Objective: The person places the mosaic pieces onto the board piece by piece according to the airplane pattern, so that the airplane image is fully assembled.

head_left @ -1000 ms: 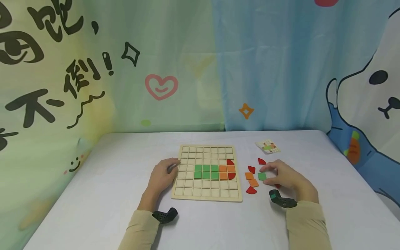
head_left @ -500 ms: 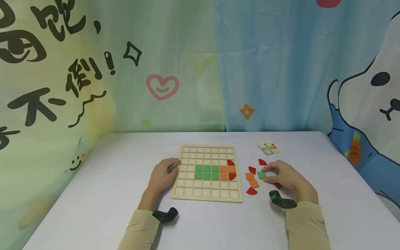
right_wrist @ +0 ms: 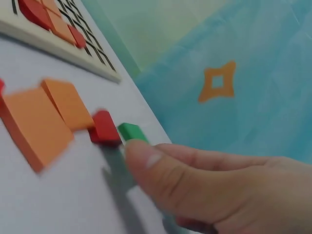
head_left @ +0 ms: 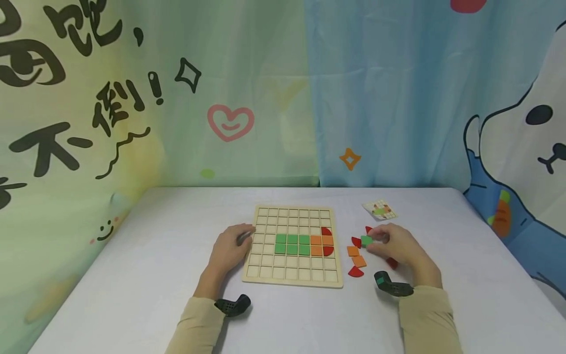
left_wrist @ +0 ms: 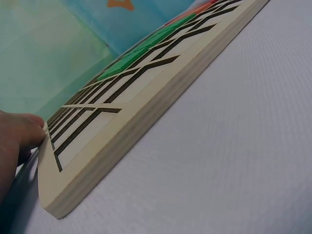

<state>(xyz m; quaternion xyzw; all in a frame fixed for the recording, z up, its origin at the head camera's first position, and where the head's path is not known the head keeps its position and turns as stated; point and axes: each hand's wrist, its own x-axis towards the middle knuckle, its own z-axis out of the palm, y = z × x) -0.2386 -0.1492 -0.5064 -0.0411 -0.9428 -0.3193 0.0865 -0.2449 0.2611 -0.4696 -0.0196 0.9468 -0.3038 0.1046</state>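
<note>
A small green tile (head_left: 366, 240), square and flat-faced with a matt, vivid colour, is sitting between the thumb and fingers of the right hand (head_left: 400, 248), which is pinching it at the right of the wooden board (head_left: 266, 271), just beside a loose red piece (head_left: 356, 242); whether it is touching the bench (head_left: 309, 319) is hard to tell. The left hand (head_left: 230, 248) is resting relaxed fingers against the board's left edge, gripping nothing. The board's grid is holding six green squares (head_left: 292, 239) in two rows of three, three orange squares (head_left: 316, 250) adjoining them on the right, and two red rounded pieces (head_left: 327, 251) at the right-hand end, while many cells are showing bare wood. Two orange tiles (head_left: 359, 261) and further red pieces (head_left: 355, 272) are lying between board and right hand or partly under it. The left wrist view is revealing the board's thick, layered side; the right wrist view is bringing out the thickness of the loose pieces. Only the head view is showing the printed card (head_left: 380, 210) lying beyond them.
</note>
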